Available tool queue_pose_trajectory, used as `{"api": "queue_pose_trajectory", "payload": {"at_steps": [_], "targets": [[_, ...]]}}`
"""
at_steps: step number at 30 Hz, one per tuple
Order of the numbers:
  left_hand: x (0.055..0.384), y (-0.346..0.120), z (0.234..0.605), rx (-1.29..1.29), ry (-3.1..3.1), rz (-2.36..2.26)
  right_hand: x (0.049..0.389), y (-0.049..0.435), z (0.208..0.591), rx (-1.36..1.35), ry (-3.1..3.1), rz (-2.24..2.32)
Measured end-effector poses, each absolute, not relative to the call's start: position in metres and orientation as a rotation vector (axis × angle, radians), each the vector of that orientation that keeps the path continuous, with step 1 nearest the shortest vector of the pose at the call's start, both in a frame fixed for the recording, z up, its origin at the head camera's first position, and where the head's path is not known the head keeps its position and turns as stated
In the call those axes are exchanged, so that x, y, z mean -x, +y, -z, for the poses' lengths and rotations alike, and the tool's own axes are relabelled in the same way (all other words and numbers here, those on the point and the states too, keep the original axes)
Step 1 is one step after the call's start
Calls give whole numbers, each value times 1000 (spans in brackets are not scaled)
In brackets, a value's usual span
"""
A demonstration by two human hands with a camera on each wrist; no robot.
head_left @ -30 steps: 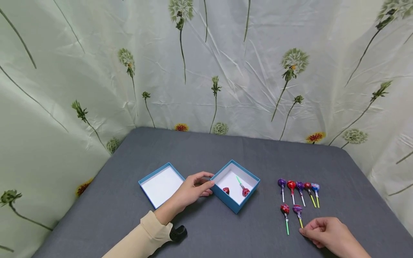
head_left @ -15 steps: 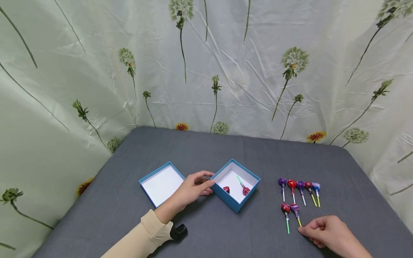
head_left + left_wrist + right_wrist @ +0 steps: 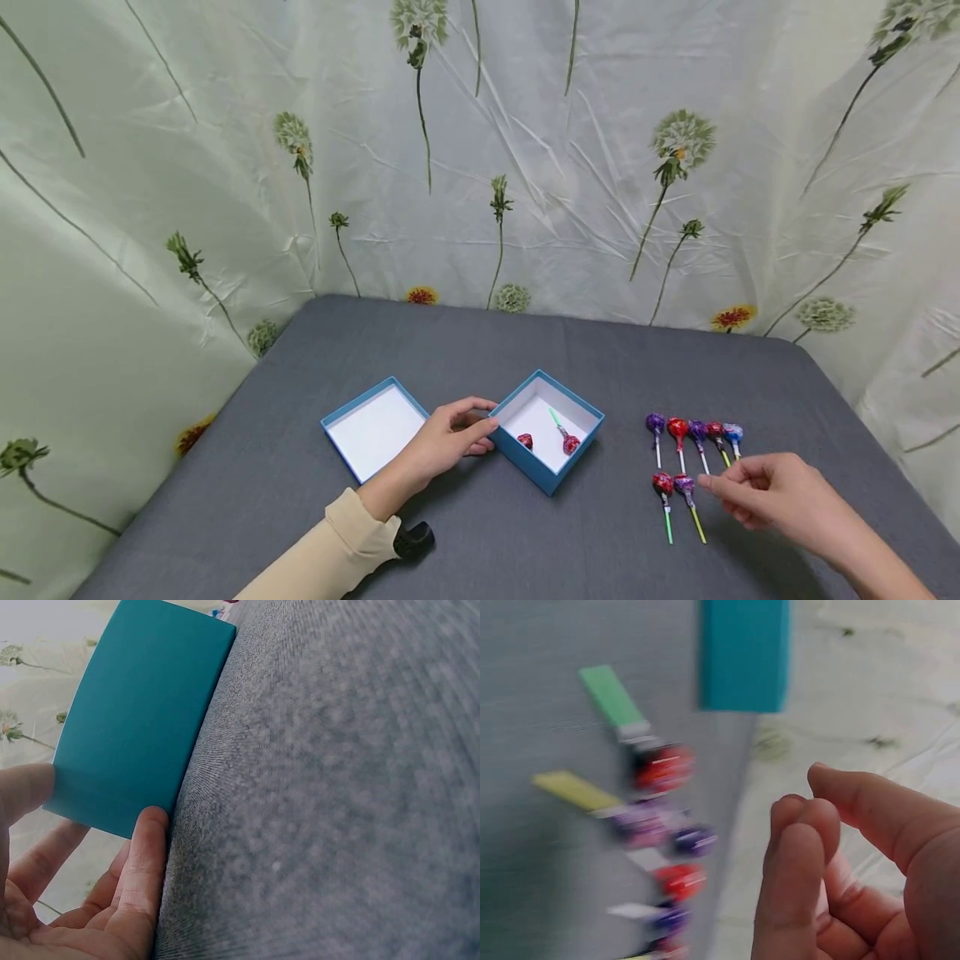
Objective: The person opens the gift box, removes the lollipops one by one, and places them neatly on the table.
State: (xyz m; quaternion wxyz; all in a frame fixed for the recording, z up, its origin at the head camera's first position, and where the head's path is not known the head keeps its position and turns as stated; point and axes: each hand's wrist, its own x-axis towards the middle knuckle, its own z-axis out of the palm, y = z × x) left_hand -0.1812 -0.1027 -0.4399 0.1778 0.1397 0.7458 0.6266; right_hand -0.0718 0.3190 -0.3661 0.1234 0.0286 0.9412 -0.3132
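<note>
My left hand [image 3: 442, 440] holds the left corner of an open blue box [image 3: 525, 460], thumb and fingers on its walls. The left wrist view shows fingertips against the box's teal side [image 3: 146, 712]. Inside the box lie two red-wrapped lollipops, one [image 3: 570, 444] with a green stick. My right hand [image 3: 780, 500] hovers above the table right of the lollipops, its fingers loosely bent and holding nothing. Nearest it are a purple lollipop [image 3: 684, 485] with a yellow stick and a red one [image 3: 663, 483] with a green stick, lying side by side.
Behind that pair runs a row of several lollipops [image 3: 697, 431], partly hidden by my right hand. A blue-edged lid [image 3: 375, 432], white side up, lies left of the box. Grey cloth [image 3: 600, 550] covers the table, and a flowered curtain [image 3: 585, 167] hangs behind it.
My right hand has let go of the purple lollipop's yellow stick, risen and moved away from the front. The lollipop's head was shifted left beside the red one. My left hand stays on the box.
</note>
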Motion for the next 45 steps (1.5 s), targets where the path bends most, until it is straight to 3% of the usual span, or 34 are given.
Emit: {"api": "queue_pose_trajectory", "payload": {"at_steps": [10,22,45], "targets": [[181,-104,441,-395,2101,-1771,133,242,306,298,2629,1027],[182,-100,440,-407,2118,-1760,206,172,331,372,2138,1112],[183,-105,442,-429,2084,-1777,217,135,353,366,2008,968]]}}
